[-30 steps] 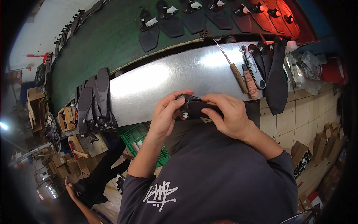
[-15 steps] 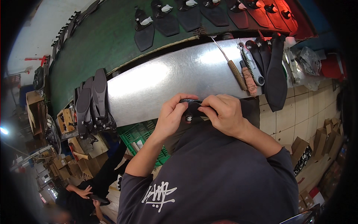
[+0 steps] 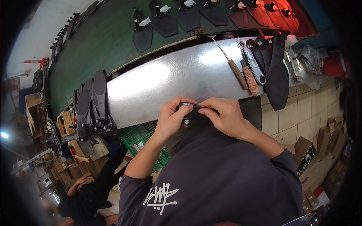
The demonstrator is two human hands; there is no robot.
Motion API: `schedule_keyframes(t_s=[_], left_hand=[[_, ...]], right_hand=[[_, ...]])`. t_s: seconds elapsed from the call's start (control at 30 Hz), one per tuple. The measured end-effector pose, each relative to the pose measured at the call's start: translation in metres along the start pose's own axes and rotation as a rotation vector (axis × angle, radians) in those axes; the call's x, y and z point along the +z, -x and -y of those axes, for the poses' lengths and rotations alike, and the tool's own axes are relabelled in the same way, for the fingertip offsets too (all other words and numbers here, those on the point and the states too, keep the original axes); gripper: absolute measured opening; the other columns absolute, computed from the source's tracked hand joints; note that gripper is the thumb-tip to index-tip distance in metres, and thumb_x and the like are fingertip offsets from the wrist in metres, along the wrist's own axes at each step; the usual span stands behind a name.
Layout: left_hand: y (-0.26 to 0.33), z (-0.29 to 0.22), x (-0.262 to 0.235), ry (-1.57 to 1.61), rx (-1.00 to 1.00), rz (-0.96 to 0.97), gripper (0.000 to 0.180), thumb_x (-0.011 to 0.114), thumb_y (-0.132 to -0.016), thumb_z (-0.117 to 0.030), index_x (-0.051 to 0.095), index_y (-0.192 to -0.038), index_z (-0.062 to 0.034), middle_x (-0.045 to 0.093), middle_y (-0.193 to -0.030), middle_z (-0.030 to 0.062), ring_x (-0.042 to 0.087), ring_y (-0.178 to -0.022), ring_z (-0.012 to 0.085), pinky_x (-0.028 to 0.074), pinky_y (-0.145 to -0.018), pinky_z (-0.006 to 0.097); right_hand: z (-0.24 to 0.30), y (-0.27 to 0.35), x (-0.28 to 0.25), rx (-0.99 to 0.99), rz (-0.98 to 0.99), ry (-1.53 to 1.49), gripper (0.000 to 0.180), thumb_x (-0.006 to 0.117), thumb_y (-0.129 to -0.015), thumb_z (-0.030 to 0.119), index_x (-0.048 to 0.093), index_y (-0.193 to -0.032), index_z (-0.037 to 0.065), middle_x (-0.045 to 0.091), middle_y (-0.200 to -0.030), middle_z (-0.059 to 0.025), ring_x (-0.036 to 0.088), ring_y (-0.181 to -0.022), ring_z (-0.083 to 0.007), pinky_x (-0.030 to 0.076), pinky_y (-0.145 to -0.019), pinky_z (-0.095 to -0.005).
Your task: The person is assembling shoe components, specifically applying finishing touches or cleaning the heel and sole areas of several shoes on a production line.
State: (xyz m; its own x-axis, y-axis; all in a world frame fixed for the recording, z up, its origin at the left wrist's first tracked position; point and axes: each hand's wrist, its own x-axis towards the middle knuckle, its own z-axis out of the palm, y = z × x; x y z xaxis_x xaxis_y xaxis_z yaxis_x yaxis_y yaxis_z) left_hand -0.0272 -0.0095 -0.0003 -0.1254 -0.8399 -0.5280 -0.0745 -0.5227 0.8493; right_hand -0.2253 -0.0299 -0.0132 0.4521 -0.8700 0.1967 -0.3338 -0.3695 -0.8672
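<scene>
Just past the front edge of the metal worktop (image 3: 151,86), both my hands are closed on a small black shoe piece (image 3: 188,104) with a shiny rim. My left hand (image 3: 170,117) grips its left side between thumb and fingers. A white patch shows just below the left thumb. My right hand (image 3: 225,115) pinches the right edge with thumb and forefinger. Palms and fingers hide most of the piece, so its full shape cannot be made out. Dark cloth covers my lap below it.
An awl with a wooden handle (image 3: 238,75), a grey cutter (image 3: 256,69) and black flat-shafted shoe pieces (image 3: 277,88) lie at right. Dark soles (image 3: 98,88) overhang at left. Black boot-like pieces (image 3: 164,25) line the green belt (image 3: 113,41). A green crate (image 3: 132,136) sits below; a co-worker (image 3: 86,192) is lower left.
The black piece has turned in my hands and shows less of its surface. My right hand has shifted slightly left. The co-worker's hands have moved.
</scene>
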Motion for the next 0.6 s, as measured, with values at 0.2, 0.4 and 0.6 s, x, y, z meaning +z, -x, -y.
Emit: schedule_keyframes(t_s=[0.2, 0.4, 0.6], left_hand=[[0.014, -0.010, 0.000, -0.043, 0.163, 0.003, 0.016, 0.059, -0.087, -0.009, 0.067, -0.099, -0.0018, 0.063, -0.078, -0.0009, 0.054, -0.068, 0.0053, 0.043, -0.060, 0.021], [0.020, -0.020, -0.018, 0.041, 0.313, -0.134, 0.015, 0.060, -0.086, -0.006, 0.065, -0.097, 0.0008, 0.064, -0.086, 0.0058, 0.057, -0.067, 0.0082, 0.046, -0.055, 0.021], [0.002, 0.021, -0.064, 0.716, 0.211, -0.387, 0.044, 0.054, -0.094, -0.017, 0.046, -0.135, -0.0035, 0.053, -0.126, 0.0111, 0.060, -0.106, 0.0209, 0.059, -0.078, 0.033]], right_hand=[[0.007, -0.014, -0.015, 0.437, 0.170, -0.379, 0.009, 0.069, -0.083, 0.005, 0.063, -0.088, 0.000, 0.064, -0.072, -0.0012, 0.059, -0.066, -0.0076, 0.046, -0.060, -0.0228], [0.010, -0.045, -0.038, -0.054, 0.026, -0.201, 0.014, 0.065, -0.082, 0.005, 0.062, -0.095, 0.000, 0.065, -0.090, -0.0093, 0.062, -0.084, -0.0171, 0.047, -0.073, -0.0304], [-0.026, -0.068, -0.072, -0.006, -0.371, 0.719, 0.027, 0.069, -0.077, 0.016, 0.067, -0.103, 0.008, 0.064, -0.087, -0.0051, 0.054, -0.087, -0.0253, 0.037, -0.073, -0.0369]])
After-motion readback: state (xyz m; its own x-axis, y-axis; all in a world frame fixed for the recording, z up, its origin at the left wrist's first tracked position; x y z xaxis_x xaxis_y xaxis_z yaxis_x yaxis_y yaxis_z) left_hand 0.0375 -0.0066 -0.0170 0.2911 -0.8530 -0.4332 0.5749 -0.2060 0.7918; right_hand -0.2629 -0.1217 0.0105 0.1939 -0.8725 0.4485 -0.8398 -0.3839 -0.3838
